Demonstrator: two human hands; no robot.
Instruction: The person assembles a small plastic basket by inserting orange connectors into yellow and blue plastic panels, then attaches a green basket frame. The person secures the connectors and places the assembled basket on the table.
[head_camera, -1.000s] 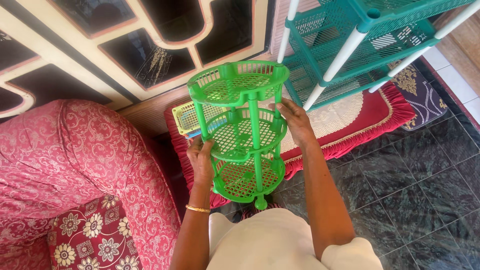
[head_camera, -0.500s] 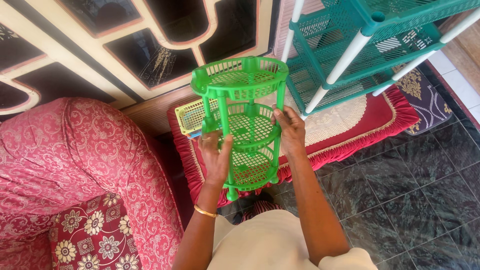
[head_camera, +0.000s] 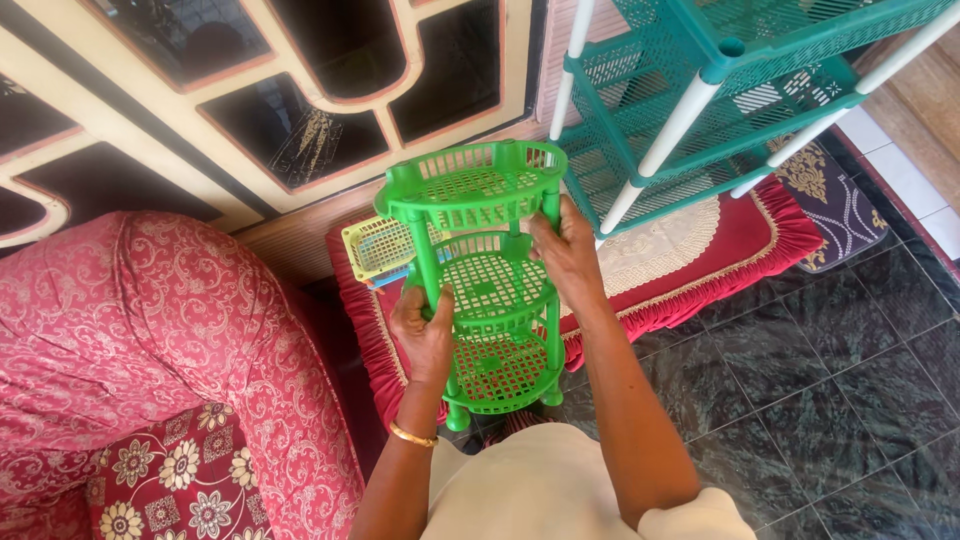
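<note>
Nearest the camera, the person's cream garment fills the lower middle of the view, with both forearms rising from it. The left wrist carries a gold bangle. The left hand is closed around the front left post of a green three-tier rack, fingers wrapped about the post at the level of the middle shelf. The right hand grips the right side of the rack between the top and middle shelves, fingers curled against the post and shelf edge; how far they reach round it cannot be told. The rack is held upright, slightly tilted, in front of the person; whether its feet touch the dark tiled floor cannot be told. To the left lies a red patterned sofa with a flowered cushion. Beneath and behind the rack lies a red fringed mat. A small yellow basket sits on the mat just behind the rack's left side. Farther back to the right stands a larger teal shelf unit with white posts. Beyond, a cream-framed door with dark glass panels closes the view.
</note>
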